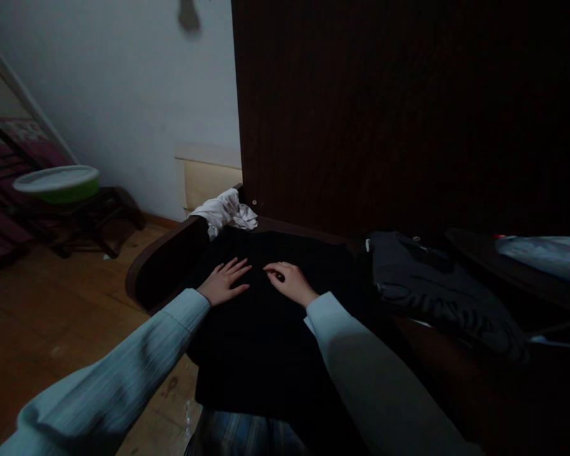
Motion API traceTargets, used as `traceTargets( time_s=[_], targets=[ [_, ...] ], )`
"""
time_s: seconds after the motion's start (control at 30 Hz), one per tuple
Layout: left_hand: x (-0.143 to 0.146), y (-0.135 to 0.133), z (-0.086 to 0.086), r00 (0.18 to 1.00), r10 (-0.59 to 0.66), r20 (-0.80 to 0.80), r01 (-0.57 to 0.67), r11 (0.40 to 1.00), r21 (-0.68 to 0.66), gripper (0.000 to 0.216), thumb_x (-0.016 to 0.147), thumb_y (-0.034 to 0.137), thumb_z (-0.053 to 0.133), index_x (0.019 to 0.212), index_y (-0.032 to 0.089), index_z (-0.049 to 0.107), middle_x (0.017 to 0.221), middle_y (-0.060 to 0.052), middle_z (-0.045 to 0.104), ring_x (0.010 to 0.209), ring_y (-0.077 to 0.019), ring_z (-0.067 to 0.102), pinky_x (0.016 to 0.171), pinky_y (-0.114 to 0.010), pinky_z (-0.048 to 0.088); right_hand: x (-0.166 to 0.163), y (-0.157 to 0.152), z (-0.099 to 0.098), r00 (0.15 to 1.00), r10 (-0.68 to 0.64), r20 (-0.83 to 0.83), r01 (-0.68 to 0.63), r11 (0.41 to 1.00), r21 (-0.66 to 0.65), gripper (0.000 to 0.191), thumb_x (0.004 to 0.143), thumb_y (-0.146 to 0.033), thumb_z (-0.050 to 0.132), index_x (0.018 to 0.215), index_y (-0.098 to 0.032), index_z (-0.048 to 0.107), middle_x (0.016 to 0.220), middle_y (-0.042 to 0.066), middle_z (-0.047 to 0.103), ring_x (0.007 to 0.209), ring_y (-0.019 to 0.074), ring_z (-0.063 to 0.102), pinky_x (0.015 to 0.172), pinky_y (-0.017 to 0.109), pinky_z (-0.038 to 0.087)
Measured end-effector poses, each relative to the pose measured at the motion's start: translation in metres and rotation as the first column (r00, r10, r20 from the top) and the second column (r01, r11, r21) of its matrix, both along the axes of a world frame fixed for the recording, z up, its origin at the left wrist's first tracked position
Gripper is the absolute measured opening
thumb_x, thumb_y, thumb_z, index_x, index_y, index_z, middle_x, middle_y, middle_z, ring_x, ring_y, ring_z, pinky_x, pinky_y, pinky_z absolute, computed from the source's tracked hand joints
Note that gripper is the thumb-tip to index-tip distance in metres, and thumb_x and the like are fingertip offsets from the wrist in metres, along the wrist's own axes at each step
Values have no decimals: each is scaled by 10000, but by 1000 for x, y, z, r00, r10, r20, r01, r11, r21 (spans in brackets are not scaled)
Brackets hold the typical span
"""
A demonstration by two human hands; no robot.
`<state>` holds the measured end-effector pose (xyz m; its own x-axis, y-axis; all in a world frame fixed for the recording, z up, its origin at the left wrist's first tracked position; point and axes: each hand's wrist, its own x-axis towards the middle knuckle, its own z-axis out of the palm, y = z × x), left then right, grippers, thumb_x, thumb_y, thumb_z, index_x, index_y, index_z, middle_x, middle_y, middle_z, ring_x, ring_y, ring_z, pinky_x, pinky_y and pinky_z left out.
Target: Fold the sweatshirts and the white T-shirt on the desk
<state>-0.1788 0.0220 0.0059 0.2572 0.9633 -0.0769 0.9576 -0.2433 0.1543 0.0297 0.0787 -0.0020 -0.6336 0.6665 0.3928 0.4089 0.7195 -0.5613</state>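
A large black cloth [266, 354] lies spread over a dark wooden seat and hangs over its front edge; its folds and outline are hard to see in the dim light. My left hand [224, 283] rests flat on it, palm down with the fingers spread. Just to the right, my right hand [291, 282] is over the same cloth, its fingers curled and the thumb drawn in toward the index finger. What lies between those fingertips, if anything, is too dark to make out.
A crumpled white cloth [225, 210] drapes over the wooden armrest [145, 269]. To the right lies a folded dark grey garment with black lettering [432, 285], near a plastic-wrapped item [551, 256]. A green and white basin [59, 183] sits on a chair [88, 218] at the left.
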Motion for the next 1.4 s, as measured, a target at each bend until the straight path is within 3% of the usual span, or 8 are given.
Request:
traceTargets(
  time_s=[0.1, 0.17, 0.3, 0.37, 0.57, 0.9, 1.23, 1.4],
  targets=[
    [-3, 7, 21, 998, -35, 59, 39, 997, -64, 523, 805, 472, 378, 1260, 220, 427, 1408, -69, 315, 1271, -224, 309, 1017, -394, 284, 1, 1, 0, 999, 25, 29, -25, 1000, -1, 209, 775, -157, 513, 939, -196, 636, 913, 23, 648, 831, 120, 560, 782, 254, 432],
    [-6, 11, 38, 995, 18, 99, -22, 999, 48, 464, 814, 435, 360, 1195, 201, 484, 1358, -68, 385, 1201, -190, 408, 993, -317, 328, 2, 0, 1, 997, 58, 55, -60, 998, 35, 213, 787, -171, 509, 954, -210, 635, 956, 21, 637, 896, 127, 542, 811, 263, 420],
    [-17, 18, 60, 911, 412, 17, -403, 881, 246, 402, 809, 393, 359, 1117, 175, 500, 1180, -94, 517, 1050, -209, 527, 874, -305, 424, 3, -2, 2, 987, 89, 134, -101, 991, 86, 204, 802, -224, 518, 962, -224, 644, 942, 32, 603, 900, 134, 519, 805, 269, 415],
    [-23, 23, 61, 839, 539, -81, -511, 830, 224, 414, 799, 394, 381, 1109, 140, 484, 1139, -129, 538, 1018, -238, 548, 818, -312, 446, 2, -1, 1, 986, 83, 146, -96, 991, 91, 189, 795, -241, 539, 945, -221, 652, 915, 34, 590, 886, 137, 514, 801, 269, 416],
    [-27, 43, 50, 815, 552, -176, -551, 833, 58, 433, 836, 403, 332, 1115, 103, 469, 1116, -166, 586, 1000, -235, 574, 779, -277, 448, 0, 8, -9, 992, 105, 77, -111, 991, 75, 162, 801, -146, 529, 867, -199, 666, 898, 24, 621, 881, 121, 530, 803, 245, 418],
    [-23, 38, 50, 700, 698, -152, -664, 714, 225, 423, 866, 374, 213, 1063, 135, 502, 999, -200, 627, 892, -293, 612, 676, -355, 466, 2, 2, -4, 987, 55, 152, -77, 986, 146, 223, 804, -151, 494, 956, -227, 638, 876, 24, 553, 850, 129, 498, 756, 246, 408],
    [17, 30, 79, 794, 570, -211, -510, 814, 279, 373, 866, 385, 272, 1080, 171, 491, 957, -145, 640, 872, -288, 612, 653, -338, 465, 0, 5, -3, 992, 70, 107, -72, 997, 16, 187, 778, -226, 558, 936, -218, 659, 826, 17, 539, 820, 125, 501, 762, 235, 393],
    [64, 19, 68, 904, 347, -249, -279, 921, 271, 304, 877, 326, 285, 1052, 183, 490, 856, -103, 654, 787, -245, 632, 605, -292, 458, -1, 9, -4, 998, 57, 3, -57, 995, -85, 146, 786, -248, 543, 749, -165, 657, 734, 7, 542, 723, 114, 500, 694, 222, 378]
  ],
)
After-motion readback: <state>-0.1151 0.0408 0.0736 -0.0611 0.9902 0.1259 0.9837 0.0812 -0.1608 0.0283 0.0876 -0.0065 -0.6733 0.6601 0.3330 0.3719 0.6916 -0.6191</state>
